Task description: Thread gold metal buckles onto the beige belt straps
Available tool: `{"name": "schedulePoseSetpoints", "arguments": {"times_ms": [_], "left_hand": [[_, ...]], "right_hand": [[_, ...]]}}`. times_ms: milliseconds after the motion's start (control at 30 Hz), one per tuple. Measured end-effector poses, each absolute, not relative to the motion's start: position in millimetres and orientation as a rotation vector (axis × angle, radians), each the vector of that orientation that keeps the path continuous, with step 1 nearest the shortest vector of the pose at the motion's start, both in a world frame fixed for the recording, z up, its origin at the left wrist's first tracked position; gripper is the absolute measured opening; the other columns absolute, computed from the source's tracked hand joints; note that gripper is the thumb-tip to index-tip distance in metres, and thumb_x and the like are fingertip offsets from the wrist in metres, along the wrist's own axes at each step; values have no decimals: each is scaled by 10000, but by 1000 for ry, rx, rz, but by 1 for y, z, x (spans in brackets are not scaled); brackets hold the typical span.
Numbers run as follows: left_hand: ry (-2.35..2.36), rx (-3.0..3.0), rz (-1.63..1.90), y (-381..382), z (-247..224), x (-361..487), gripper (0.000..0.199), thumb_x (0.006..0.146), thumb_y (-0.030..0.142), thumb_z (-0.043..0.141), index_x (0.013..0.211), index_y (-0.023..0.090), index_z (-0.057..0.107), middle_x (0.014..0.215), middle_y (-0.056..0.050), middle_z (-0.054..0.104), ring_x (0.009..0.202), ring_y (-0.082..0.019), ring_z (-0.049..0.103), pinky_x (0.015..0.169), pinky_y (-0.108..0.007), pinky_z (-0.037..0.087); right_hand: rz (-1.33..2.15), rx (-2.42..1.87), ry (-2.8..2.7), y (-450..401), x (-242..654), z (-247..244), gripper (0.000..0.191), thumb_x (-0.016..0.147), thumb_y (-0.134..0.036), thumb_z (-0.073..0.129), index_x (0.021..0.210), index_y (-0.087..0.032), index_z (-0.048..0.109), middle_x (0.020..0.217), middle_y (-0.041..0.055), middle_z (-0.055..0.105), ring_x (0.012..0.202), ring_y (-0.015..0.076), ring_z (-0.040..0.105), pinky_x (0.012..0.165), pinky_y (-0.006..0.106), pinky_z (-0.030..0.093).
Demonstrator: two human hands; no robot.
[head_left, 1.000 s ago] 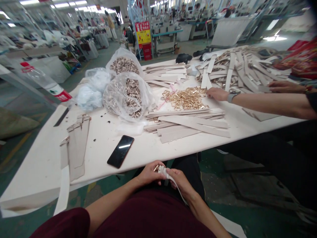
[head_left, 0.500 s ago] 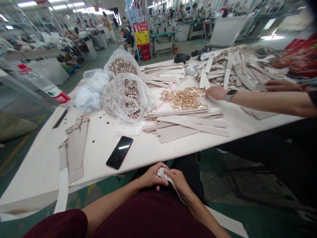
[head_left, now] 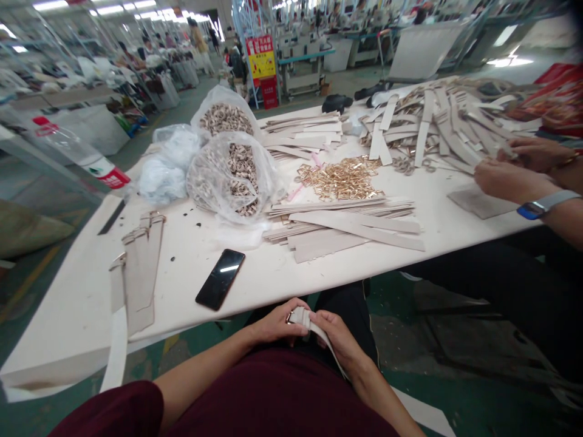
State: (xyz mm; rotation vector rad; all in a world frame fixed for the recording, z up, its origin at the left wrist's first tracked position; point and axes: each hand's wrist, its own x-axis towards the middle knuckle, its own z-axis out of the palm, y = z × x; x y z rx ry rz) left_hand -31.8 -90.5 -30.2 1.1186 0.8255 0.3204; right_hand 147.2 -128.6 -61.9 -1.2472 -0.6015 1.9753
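Note:
Over my lap, a beige belt strap (head_left: 321, 335) with a metal buckle (head_left: 289, 317) at its end is held between my two hands. My left hand (head_left: 277, 323) is closed round the buckle end. Fingers of my right hand (head_left: 336, 337) pinch the strap just beside it, near a band across the strap. The strap's tail runs down under my right forearm and shows again at the lower right. On the table's left lie several straps with buckles (head_left: 144, 267). A black phone (head_left: 220, 279) lies in front of me.
Loose straps (head_left: 350, 227) and gold buckles (head_left: 341, 178) lie mid-table, beside plastic bags of small loops (head_left: 243, 182). A bottle (head_left: 82, 152) leans at the left. At the right, a co-worker's hands (head_left: 514, 176) work by a strap heap (head_left: 446, 115).
My right hand has shifted slightly right along the strap, and a band now shows between my hands. The co-worker's watch-wearing hand has moved from the buckle pile to the right.

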Motion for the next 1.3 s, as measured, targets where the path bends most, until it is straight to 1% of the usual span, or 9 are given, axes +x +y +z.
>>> {"name": "schedulePoseSetpoints", "arguments": {"times_ms": [67, 133, 367, 600, 700, 767, 933, 1033, 1300], "left_hand": [[741, 1006, 256, -88, -26, -37, 491, 822, 414, 581, 1222, 204, 387, 802, 0, 578, 486, -68, 533, 453, -169, 401], [717, 967, 239, -88, -25, -40, 500, 862, 436, 519, 1269, 207, 342, 787, -14, 604, 451, -70, 542, 437, -162, 389], [784, 1027, 310, -93, -32, -38, 473, 862, 435, 523, 1230, 181, 370, 722, -5, 606, 402, -74, 524, 380, -144, 351], [798, 1165, 188, -88, -17, -37, 433, 890, 423, 463, 1237, 179, 378, 731, 2, 572, 422, -64, 468, 393, -158, 350], [810, 1289, 148, -86, -9, -39, 409, 906, 417, 422, 1251, 200, 384, 754, 6, 558, 456, -69, 456, 409, -162, 344], [818, 1414, 130, -86, -3, -39, 403, 902, 402, 433, 1258, 215, 404, 761, 11, 543, 497, -76, 460, 448, -168, 352], [815, 1719, 93, -83, 11, -37, 477, 823, 360, 574, 1264, 231, 444, 819, 2, 542, 677, -127, 509, 584, -194, 376], [796, 1786, 46, -81, 12, -35, 483, 832, 359, 559, 1278, 237, 420, 857, -3, 550, 722, -142, 516, 641, -212, 386], [766, 1820, 60, -80, 8, -37, 492, 861, 409, 530, 1305, 239, 403, 1073, -44, 568, 925, -188, 546, 817, -268, 420]], "right_hand": [[1989, -1235, -602, -129, 148, -61, 409, 635, -529, 721, 632, -162, 542, 467, -50, 521, 369, 47, 340, 367, 202, 216], [2002, -1221, -603, -130, 148, -61, 394, 642, -519, 716, 672, -150, 581, 489, -40, 539, 381, 52, 353, 375, 204, 227], [2002, -1180, -581, -133, 147, -63, 290, 681, -438, 653, 686, -152, 600, 510, -31, 541, 405, 73, 374, 388, 213, 267], [2020, -1193, -592, -135, 147, -58, 242, 692, -384, 627, 675, -144, 599, 509, -26, 549, 414, 70, 369, 402, 210, 252], [2040, -1217, -594, -136, 148, -57, 208, 667, -341, 646, 684, -138, 605, 544, -11, 590, 439, 76, 412, 435, 209, 273], [2037, -1245, -595, -136, 148, -58, 189, 642, -314, 661, 680, -136, 609, 549, -12, 596, 460, 79, 433, 461, 208, 283], [2000, -1322, -601, -135, 148, -64, 183, 591, -296, 678, 655, -137, 614, 485, -43, 545, 433, 70, 395, 459, 212, 245], [1978, -1341, -598, -135, 148, -64, 189, 589, -302, 678, 654, -136, 617, 487, -42, 550, 436, 70, 396, 464, 215, 245], [1987, -1314, -553, -136, 147, -60, 230, 585, -326, 721, 662, -132, 625, 511, -26, 582, 443, 75, 418, 467, 216, 257]]}}
